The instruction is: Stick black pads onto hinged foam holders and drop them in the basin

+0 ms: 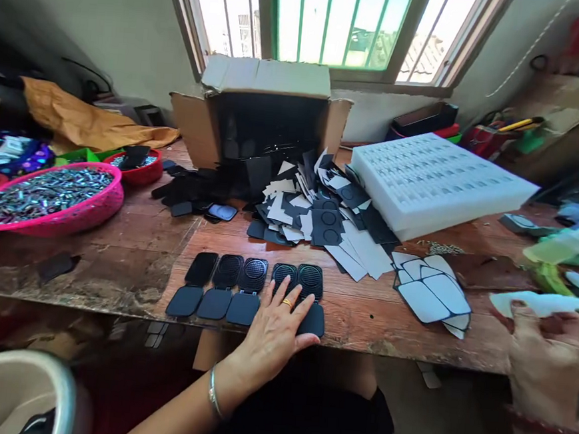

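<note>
My left hand (pixel 276 323), with a ring and a bracelet, lies with spread fingers over the right end of two rows of black square pieces. The back row has ridged round faces, such as one piece (pixel 254 274); the front row is smooth, such as one plate (pixel 185 301). My right hand (pixel 552 351) is at the far right table edge, fingers bent at a white, bottle-like object (pixel 538 305); blur hides whether it grips this. Between the hands lies a fanned stack of white, dark-edged rounded sheets (pixel 431 298).
Black and white scraps (pixel 314 212) are heaped before an open cardboard box (pixel 196 129). A white foam tray (pixel 447 182) stands behind right. A pink basket (pixel 115 193) of metal parts is left; a pale tub (pixel 63 386) stands below the table's left edge.
</note>
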Tool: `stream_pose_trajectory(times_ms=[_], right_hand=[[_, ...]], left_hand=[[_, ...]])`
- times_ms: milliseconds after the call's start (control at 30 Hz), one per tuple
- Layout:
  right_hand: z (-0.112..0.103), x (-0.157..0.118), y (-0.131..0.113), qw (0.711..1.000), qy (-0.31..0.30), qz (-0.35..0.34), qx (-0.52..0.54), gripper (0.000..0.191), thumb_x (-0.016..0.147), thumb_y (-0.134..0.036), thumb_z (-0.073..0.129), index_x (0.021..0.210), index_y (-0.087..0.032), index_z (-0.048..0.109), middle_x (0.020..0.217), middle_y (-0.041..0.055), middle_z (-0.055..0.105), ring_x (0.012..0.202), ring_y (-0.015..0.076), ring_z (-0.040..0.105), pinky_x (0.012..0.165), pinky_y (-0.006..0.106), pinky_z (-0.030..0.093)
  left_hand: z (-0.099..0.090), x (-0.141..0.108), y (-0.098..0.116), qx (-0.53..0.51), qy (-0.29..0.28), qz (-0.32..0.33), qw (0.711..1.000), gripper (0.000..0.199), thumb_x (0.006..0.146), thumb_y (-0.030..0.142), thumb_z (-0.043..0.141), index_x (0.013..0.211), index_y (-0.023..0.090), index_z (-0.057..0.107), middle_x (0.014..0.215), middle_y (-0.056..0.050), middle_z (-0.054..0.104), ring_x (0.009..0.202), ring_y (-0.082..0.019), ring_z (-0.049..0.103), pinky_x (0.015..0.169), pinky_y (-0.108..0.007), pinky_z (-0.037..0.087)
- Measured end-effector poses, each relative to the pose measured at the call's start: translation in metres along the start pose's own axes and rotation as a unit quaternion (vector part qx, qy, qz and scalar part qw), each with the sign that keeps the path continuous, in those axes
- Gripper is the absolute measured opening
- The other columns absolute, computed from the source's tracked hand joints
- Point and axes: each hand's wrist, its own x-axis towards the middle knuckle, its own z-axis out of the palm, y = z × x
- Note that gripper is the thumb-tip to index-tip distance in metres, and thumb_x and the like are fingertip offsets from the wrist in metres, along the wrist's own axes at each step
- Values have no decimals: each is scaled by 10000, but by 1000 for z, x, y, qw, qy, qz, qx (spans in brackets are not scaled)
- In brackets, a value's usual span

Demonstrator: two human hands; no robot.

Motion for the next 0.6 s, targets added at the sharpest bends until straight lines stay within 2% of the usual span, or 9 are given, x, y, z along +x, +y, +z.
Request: stream_pose_trajectory(times_ms=[33, 67, 100, 167, 200, 267, 400, 500, 600], right_hand=[[9, -8, -15, 999, 30, 27, 14, 326, 784, -589, 669, 936, -329, 546, 723, 37, 539, 640, 277, 560, 516, 395, 382], [19, -17, -30, 997, -24, 47, 50, 361, 778, -589, 681, 994, -322, 568, 794, 39, 599, 656, 261, 595, 545, 394, 436], [31, -26, -44, 988, -112, 69, 78, 432, 749, -600, 710, 1043, -307, 590, 841, 39, 640, 668, 246, 621, 572, 386, 476], [56, -42, -64, 962, -238, 74, 110, 555, 697, -624, 738, 1101, -260, 621, 866, 39, 676, 670, 208, 617, 591, 346, 502], [68, -48, -70, 948, -288, 72, 116, 572, 682, -616, 752, 1095, -237, 635, 859, 36, 682, 666, 189, 603, 595, 323, 499], [90, -59, -77, 927, -347, 76, 123, 544, 668, -591, 769, 1030, -201, 660, 791, 24, 675, 637, 163, 565, 571, 288, 468], [116, -67, -82, 910, -366, 122, 154, 507, 612, -538, 825, 939, -178, 682, 672, -7, 628, 604, 148, 531, 554, 270, 424], [127, -65, -84, 893, -378, 144, 201, 464, 605, -479, 856, 922, -185, 686, 701, -5, 628, 605, 142, 530, 571, 272, 440], [137, -63, -88, 877, -379, 157, 250, 421, 589, -479, 864, 813, -194, 650, 745, 21, 635, 632, 157, 553, 568, 285, 471]], left_hand=[[0, 1, 2, 0, -4, -8, 1000, 668, 861, 581, 626, 1419, 231, 515, 1476, -128, 514, 1447, -379, 320, 1172, -632, 271], [0, 1, 3, 0, -7, -16, 1000, 673, 855, 586, 629, 1413, 224, 523, 1468, -133, 522, 1447, -383, 319, 1175, -634, 261], [0, 2, 5, 0, -9, -23, 1000, 671, 852, 584, 634, 1406, 220, 531, 1463, -133, 528, 1446, -385, 320, 1178, -633, 255], [1, 2, 6, -2, -9, -33, 999, 663, 841, 573, 655, 1388, 213, 548, 1447, -132, 544, 1445, -385, 323, 1182, -626, 257], [2, 3, 7, -3, -6, -34, 999, 663, 834, 570, 665, 1379, 209, 555, 1449, -134, 542, 1447, -385, 319, 1182, -621, 262], [4, 3, 7, -6, 2, -29, 1000, 669, 823, 571, 680, 1365, 196, 564, 1483, -143, 503, 1457, -384, 296, 1180, -612, 276], [8, 4, 6, -18, 7, -10, 1000, 693, 814, 581, 687, 1358, 171, 560, 1481, -156, 500, 1450, -376, 316, 1173, -605, 296], [10, 3, 6, -16, 18, -5, 1000, 690, 790, 585, 712, 1321, 163, 587, 1424, -158, 562, 1431, -386, 350, 1172, -610, 294], [11, 2, 6, -8, 32, 1, 999, 683, 788, 585, 711, 1306, 156, 595, 1412, -163, 572, 1421, -384, 370, 1176, -601, 291]])
